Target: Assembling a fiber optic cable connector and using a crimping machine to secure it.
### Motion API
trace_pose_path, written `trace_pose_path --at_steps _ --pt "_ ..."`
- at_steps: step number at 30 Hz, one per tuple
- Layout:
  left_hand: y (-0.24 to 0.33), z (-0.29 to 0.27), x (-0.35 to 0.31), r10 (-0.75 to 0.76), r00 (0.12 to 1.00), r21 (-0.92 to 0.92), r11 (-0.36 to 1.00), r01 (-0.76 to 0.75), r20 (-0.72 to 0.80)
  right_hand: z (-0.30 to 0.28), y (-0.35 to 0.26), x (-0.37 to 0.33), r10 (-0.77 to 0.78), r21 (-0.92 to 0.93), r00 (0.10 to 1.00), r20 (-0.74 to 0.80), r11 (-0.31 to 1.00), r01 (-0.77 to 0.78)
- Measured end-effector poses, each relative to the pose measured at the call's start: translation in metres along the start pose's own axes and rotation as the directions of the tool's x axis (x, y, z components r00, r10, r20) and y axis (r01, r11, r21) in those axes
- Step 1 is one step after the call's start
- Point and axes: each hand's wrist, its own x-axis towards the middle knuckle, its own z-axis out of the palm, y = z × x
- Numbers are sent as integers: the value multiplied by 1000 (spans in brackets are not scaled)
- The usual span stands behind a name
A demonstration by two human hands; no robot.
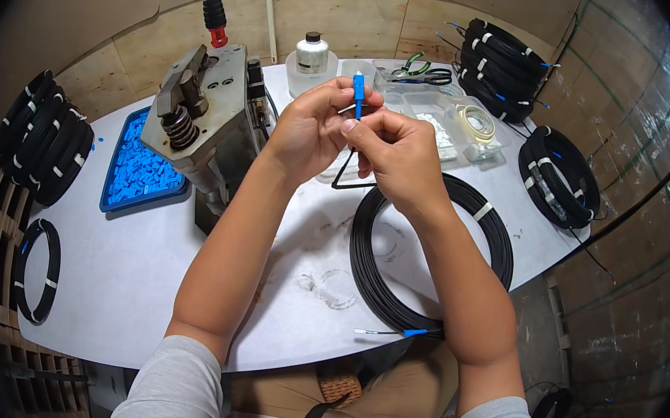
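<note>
I am holding the left hand raised beyond the cable coil, fingers gripping the blue connector; the right hand is pinching the connector's lower end.

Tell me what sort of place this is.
Probably a small cable workshop: a grey metal press, a blue plastic tray of small blue parts, and stacked, round black cable coils.

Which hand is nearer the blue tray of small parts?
Left. The left hand is to the right of the blue tray, with the metal press between them; the right hand is farther right, beyond the left hand.
</note>
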Motion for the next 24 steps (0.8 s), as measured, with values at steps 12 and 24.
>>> trace_pose_path --at_steps 12,24 --pt "0 -5 2 16 1000 80 997 -17 17 -3 2 3 74 2 991 107 997 -74" --pt "-1 -4 2 36 999 53 998 -36 4 -4 7 5 21 -7 995 94 1000 -20"
